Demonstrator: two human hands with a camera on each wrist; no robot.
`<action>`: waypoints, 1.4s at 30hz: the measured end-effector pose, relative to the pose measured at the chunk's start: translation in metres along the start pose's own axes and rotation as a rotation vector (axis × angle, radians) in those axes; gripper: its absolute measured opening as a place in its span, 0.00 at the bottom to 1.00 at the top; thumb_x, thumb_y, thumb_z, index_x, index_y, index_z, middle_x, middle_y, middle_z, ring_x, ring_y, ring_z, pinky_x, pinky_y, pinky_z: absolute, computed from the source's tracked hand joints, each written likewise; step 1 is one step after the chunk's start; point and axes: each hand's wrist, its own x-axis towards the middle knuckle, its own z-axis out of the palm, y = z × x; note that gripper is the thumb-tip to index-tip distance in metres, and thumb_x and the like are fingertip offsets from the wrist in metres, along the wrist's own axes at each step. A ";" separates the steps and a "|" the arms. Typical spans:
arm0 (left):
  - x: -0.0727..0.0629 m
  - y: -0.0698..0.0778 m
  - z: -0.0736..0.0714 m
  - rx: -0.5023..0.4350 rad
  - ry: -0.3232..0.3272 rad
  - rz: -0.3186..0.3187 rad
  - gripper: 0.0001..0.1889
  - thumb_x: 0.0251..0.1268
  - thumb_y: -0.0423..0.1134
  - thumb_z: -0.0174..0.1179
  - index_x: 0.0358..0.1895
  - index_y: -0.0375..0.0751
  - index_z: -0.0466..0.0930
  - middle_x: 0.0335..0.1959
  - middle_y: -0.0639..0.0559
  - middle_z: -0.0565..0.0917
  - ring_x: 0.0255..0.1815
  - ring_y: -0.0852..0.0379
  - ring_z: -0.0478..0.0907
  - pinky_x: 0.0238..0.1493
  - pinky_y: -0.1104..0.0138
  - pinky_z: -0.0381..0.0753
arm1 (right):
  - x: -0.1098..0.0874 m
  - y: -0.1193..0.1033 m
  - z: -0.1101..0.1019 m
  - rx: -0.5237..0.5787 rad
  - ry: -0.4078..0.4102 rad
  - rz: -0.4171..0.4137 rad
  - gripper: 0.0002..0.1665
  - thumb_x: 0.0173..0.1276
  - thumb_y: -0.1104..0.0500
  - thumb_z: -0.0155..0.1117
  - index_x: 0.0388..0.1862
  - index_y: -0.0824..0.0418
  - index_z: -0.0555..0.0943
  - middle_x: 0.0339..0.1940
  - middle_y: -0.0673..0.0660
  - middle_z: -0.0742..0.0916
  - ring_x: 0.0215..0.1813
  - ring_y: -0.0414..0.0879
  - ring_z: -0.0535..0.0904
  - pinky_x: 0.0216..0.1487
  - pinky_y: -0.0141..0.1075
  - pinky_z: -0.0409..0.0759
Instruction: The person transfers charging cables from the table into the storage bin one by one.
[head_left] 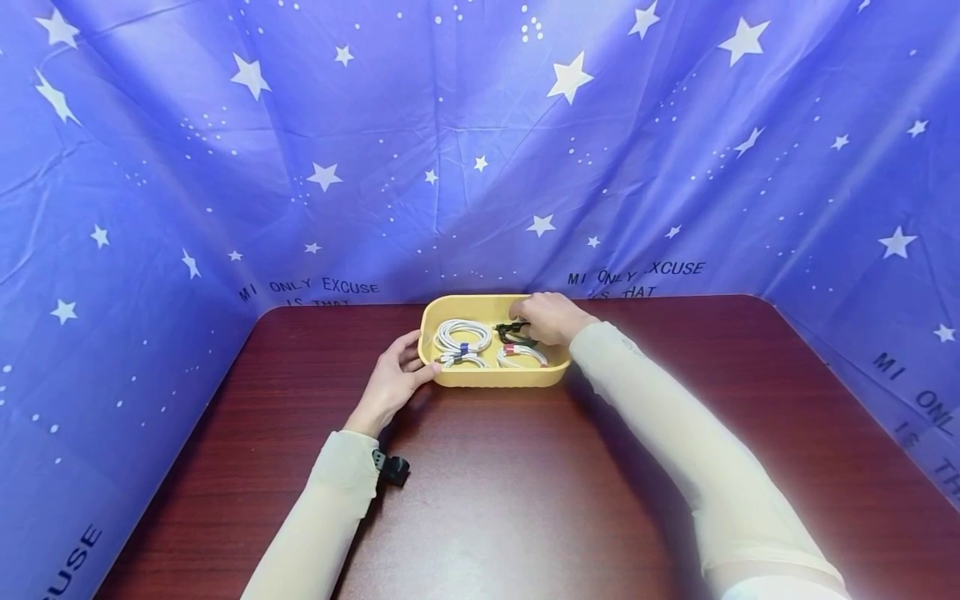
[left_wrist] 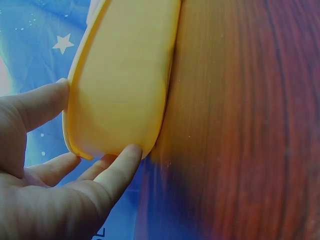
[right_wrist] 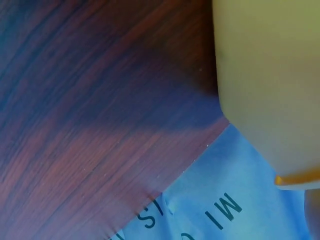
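A shallow yellow bin [head_left: 502, 379] sits near the table's far edge. My left hand [head_left: 390, 383] holds its left end, thumb at the near corner and fingers along the outer wall; in the left wrist view the fingertips press against the yellow side. My right hand [head_left: 553, 318] reaches over the right rim, fingers bent down at a bundled black cable [head_left: 512, 335] and partly hiding it. To the left in the bin lie a coiled white cable [head_left: 486, 337] with a blue tie and another white coil [head_left: 461, 361] nearer me. A white coil with a red tie [head_left: 512, 350] lies near the front right.
The dark red wooden table [head_left: 480, 483] stretches in front of the bin. A blue curtain [head_left: 420, 200] with white stars and lettering hangs around the back and sides. My left wrist wears a black device [head_left: 393, 469].
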 end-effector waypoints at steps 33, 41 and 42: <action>0.000 0.000 0.003 0.022 0.005 -0.003 0.39 0.56 0.27 0.67 0.71 0.38 0.60 0.60 0.33 0.74 0.60 0.44 0.74 0.55 0.61 0.77 | -0.022 -0.017 -0.013 0.069 0.073 -0.016 0.07 0.63 0.58 0.67 0.40 0.54 0.82 0.34 0.47 0.83 0.40 0.47 0.79 0.42 0.46 0.77; 0.000 -0.001 0.002 0.013 0.005 0.001 0.38 0.56 0.27 0.66 0.71 0.37 0.59 0.60 0.33 0.73 0.61 0.43 0.74 0.54 0.62 0.77 | -0.029 -0.022 -0.017 0.087 0.093 -0.035 0.13 0.63 0.58 0.67 0.46 0.56 0.83 0.42 0.51 0.86 0.48 0.50 0.81 0.48 0.48 0.78; 0.000 -0.001 0.001 0.015 0.010 -0.002 0.38 0.57 0.27 0.66 0.71 0.38 0.59 0.60 0.33 0.73 0.61 0.43 0.74 0.54 0.63 0.77 | -0.028 -0.023 -0.018 0.091 0.093 -0.034 0.13 0.63 0.57 0.66 0.47 0.56 0.83 0.43 0.51 0.86 0.48 0.50 0.81 0.49 0.49 0.78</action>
